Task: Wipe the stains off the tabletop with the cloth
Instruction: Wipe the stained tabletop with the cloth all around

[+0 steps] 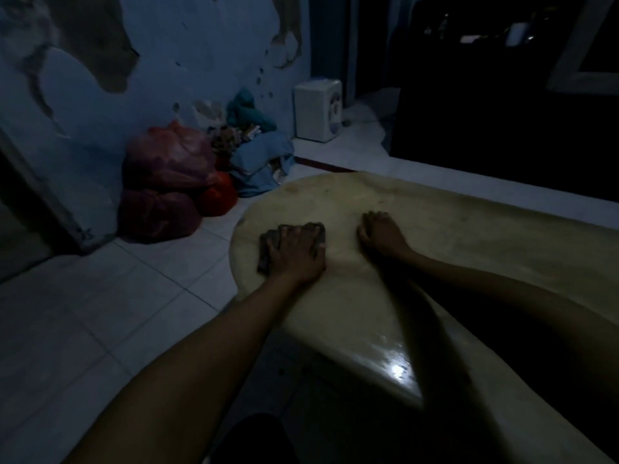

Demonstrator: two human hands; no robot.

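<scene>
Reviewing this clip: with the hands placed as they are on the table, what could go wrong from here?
1. The left hand presses the dark cloth close to the tabletop's rounded left edge; a stroke that way may slide the cloth off onto the tiled floor.
2. The room is very dim, so faint stains may be missed.
3. The right hand rests bare on the surface and might smear wiped areas.

Probably a dim home room: tiled floor (pixel 100 313), peeling wall (pixel 83 61), stuffed bags (pixel 167 169).
</scene>
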